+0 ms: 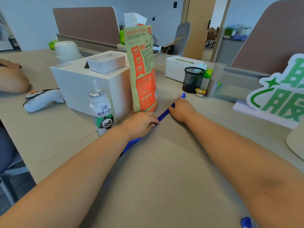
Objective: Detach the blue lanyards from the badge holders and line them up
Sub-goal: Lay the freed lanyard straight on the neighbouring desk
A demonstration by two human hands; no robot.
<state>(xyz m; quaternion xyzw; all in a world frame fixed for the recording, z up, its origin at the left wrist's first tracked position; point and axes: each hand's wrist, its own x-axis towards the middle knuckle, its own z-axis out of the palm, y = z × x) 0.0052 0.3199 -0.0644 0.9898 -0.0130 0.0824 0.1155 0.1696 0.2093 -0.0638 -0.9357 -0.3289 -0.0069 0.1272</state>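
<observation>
Head view of a beige desk [164, 170] with both bare forearms reaching forward. A blue lanyard [162, 114] lies stretched flat on the desk in a diagonal line, running from near left, where its dark end shows beside the left forearm, to far right, where its tip with a white piece shows just beyond the right hand. The left hand [141, 123] rests palm down on the strap near its middle, fingers curled and pressing it against the desk. The right hand [182, 108] lies palm down farther along the same strap, fingers bent over it and holding it to the surface. Between the two hands a short length of strap is visible, straight and flat.

Just left of the lanyard stands an upright orange and green snack bag [142, 71], and beside it a small white drink bottle [102, 111] with a panda picture. Behind these sits a white box [85, 86] with a smaller white box on top. To the far right of the right hand stand a black mesh pen cup [193, 79] and a small yellow-lidded cup [200, 92]. A green and white sign [283, 96] stands at the right edge. Another blue item shows partly at the bottom edge; what it is cannot be told.
</observation>
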